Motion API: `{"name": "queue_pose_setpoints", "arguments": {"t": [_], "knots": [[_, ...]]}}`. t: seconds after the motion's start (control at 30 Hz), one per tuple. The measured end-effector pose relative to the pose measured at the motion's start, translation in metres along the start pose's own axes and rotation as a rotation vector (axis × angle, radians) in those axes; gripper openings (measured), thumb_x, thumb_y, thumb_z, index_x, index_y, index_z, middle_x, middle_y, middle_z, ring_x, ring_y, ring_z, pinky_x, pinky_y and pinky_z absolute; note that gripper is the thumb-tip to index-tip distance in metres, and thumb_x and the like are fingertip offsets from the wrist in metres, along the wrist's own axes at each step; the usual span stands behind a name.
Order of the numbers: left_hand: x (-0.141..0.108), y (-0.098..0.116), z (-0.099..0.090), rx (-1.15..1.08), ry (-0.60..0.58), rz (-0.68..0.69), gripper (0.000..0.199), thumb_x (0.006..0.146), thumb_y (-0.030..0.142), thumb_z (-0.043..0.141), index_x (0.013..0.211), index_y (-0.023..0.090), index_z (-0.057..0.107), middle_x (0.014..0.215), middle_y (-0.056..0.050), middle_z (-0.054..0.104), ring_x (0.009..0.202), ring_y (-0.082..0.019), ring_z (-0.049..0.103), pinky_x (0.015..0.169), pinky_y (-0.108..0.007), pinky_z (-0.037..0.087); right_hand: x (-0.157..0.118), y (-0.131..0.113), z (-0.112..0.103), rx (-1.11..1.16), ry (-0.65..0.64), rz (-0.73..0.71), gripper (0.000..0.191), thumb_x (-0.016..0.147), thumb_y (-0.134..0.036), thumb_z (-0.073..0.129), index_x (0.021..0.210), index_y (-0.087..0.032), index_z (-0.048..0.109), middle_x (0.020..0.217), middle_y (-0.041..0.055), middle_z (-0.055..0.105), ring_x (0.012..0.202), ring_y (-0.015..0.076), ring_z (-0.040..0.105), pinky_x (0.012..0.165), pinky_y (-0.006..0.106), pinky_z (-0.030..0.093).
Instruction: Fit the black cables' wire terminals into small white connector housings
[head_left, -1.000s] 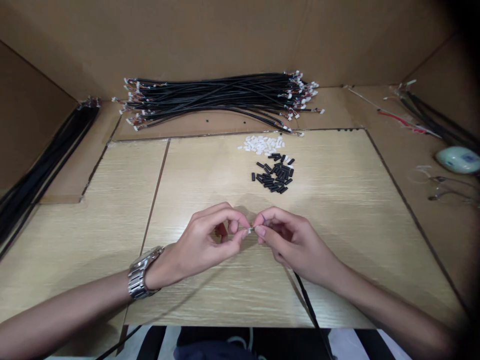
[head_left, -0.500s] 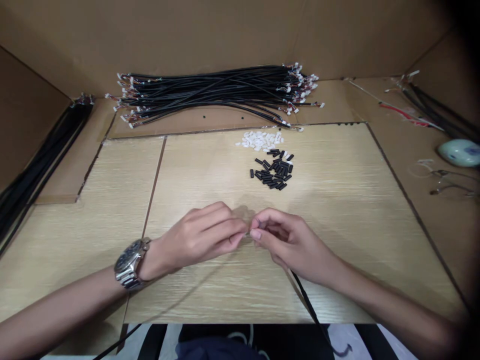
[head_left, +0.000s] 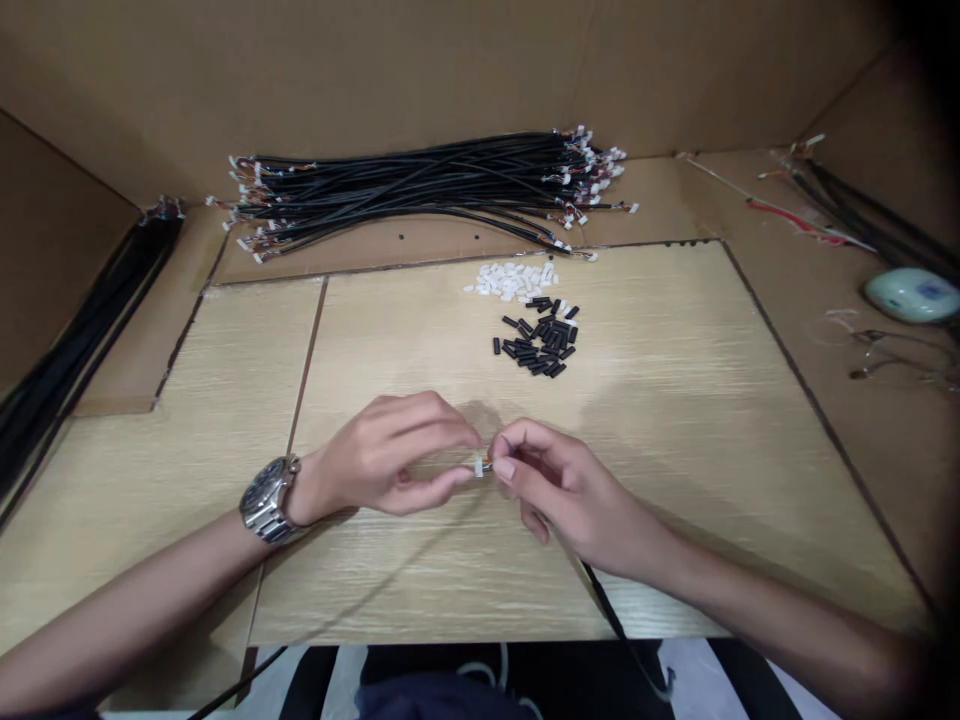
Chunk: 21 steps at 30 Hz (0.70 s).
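Note:
My right hand (head_left: pixel 559 485) pinches the thin coloured wires of a black cable (head_left: pixel 604 598) between thumb and forefinger. A small white connector (head_left: pixel 479 467) sits on the ends of those wires and points left. The cable comes out below my right palm and runs over the table's front edge. My left hand (head_left: pixel 397 450) has its thumb and fingers parted beside the connector. Its thumb tip is right by the connector; whether they touch I cannot tell. Beyond my hands lie a heap of short black tubes (head_left: pixel 551 338) and a heap of small white connector housings (head_left: pixel 514 280).
A bundle of black cables (head_left: pixel 420 185) with white connectors lies along the back cardboard wall (head_left: pixel 420 70). More black cables (head_left: pixel 97 310) lie at the left. To the right are a pale green rounded object (head_left: pixel 911 295), a red strip (head_left: pixel 799 222) and further cables (head_left: pixel 862 200).
The left thumb and fingers have spread apart, uncovering the white connector they were pinched over. My right hand keeps its pinch on the wires. The whole view has shifted slightly.

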<state>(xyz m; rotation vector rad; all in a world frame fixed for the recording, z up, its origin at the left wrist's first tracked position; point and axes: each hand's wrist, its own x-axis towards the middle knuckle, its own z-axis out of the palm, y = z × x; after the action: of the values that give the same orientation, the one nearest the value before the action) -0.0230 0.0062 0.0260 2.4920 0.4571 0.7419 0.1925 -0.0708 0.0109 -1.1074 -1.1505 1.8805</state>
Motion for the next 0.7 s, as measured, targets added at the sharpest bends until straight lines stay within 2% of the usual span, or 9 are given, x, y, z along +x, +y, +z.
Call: {"name": "queue_pose_setpoints", "arguments": {"t": [0.1, 0.17, 0.23, 0.3, 0.43, 0.53, 0.6, 0.7], "knots": [[0.004, 0.002, 0.001, -0.409, -0.138, -0.439, 0.019, 0.095, 0.028, 0.054, 0.094, 0.015, 0.068, 0.079, -0.006, 0.066, 0.064, -0.014, 0.061, 0.055, -0.023, 0.053, -0.005, -0.002, 0.001, -0.208, 0.059, -0.115, 0.013, 0.1, -0.034, 0.047, 0.094, -0.022, 0.051, 0.071, -0.0052, 0.047, 0.051, 0.0076, 0.043, 0.048, 0.022, 0.036], [0.005, 0.006, 0.002, -0.741, -0.218, -0.657, 0.021, 0.096, 0.03, 0.053, 0.091, 0.014, 0.066, 0.072, -0.003, 0.062, 0.058, -0.011, 0.058, 0.048, -0.019, 0.051, -0.008, -0.002, 0.002, -0.34, 0.088, -0.206, 0.008, 0.1, -0.028, 0.047, 0.095, -0.023, 0.051, 0.08, -0.0017, 0.053, 0.061, 0.0105, 0.048, 0.054, 0.024, 0.039], [0.005, 0.009, 0.004, -0.976, -0.249, -0.78, 0.018, 0.093, 0.03, 0.06, 0.091, 0.014, 0.067, 0.066, 0.0, 0.059, 0.053, -0.01, 0.056, 0.045, -0.018, 0.051, -0.011, -0.004, 0.002, -0.452, 0.098, -0.306, 0.004, 0.099, -0.022, 0.047, 0.096, -0.023, 0.051, 0.089, 0.0015, 0.056, 0.075, 0.0137, 0.053, 0.063, 0.027, 0.041], [0.004, 0.011, 0.006, -1.087, -0.243, -0.834, 0.015, 0.09, 0.028, 0.064, 0.09, 0.014, 0.068, 0.063, 0.001, 0.057, 0.051, -0.009, 0.054, 0.044, -0.017, 0.051, -0.012, -0.005, 0.002, -0.522, 0.087, -0.397, 0.006, 0.098, -0.017, 0.047, 0.098, -0.022, 0.05, 0.095, 0.0029, 0.056, 0.085, 0.0156, 0.054, 0.072, 0.029, 0.043], [0.002, 0.013, 0.01, -1.201, -0.246, -0.866, 0.012, 0.091, 0.027, 0.065, 0.089, 0.015, 0.068, 0.062, 0.001, 0.058, 0.049, -0.007, 0.054, 0.044, -0.015, 0.05, -0.012, -0.006, 0.001, -0.577, 0.066, -0.515, 0.01, 0.097, -0.012, 0.047, 0.098, -0.022, 0.049, 0.096, 0.0026, 0.054, 0.089, 0.0149, 0.052, 0.078, 0.029, 0.042], [0.002, 0.014, 0.01, -1.171, -0.255, -0.82, 0.014, 0.093, 0.028, 0.061, 0.09, 0.016, 0.067, 0.063, 0.002, 0.057, 0.048, -0.008, 0.054, 0.042, -0.016, 0.049, -0.012, -0.006, 0.0, -0.582, 0.058, -0.526, 0.011, 0.097, -0.011, 0.048, 0.099, -0.021, 0.049, 0.097, 0.0023, 0.054, 0.088, 0.0142, 0.052, 0.078, 0.029, 0.043], [0.002, 0.013, 0.008, -0.957, -0.171, -0.688, 0.013, 0.093, 0.028, 0.062, 0.096, 0.017, 0.066, 0.071, -0.001, 0.06, 0.056, -0.01, 0.058, 0.046, -0.019, 0.052, -0.012, -0.006, 0.0, -0.574, 0.063, -0.516, 0.011, 0.096, -0.01, 0.048, 0.098, -0.021, 0.049, 0.097, 0.0024, 0.054, 0.091, 0.0143, 0.053, 0.08, 0.029, 0.043], [0.001, 0.01, 0.002, -0.392, -0.046, -0.301, 0.028, 0.083, 0.027, 0.075, 0.108, 0.018, 0.065, 0.091, -0.006, 0.066, 0.076, -0.016, 0.066, 0.063, -0.025, 0.058, -0.012, -0.008, 0.0, -0.554, 0.08, -0.488, 0.01, 0.096, -0.011, 0.049, 0.097, -0.021, 0.049, 0.097, 0.0023, 0.055, 0.091, 0.0145, 0.054, 0.08, 0.029, 0.043]]}}
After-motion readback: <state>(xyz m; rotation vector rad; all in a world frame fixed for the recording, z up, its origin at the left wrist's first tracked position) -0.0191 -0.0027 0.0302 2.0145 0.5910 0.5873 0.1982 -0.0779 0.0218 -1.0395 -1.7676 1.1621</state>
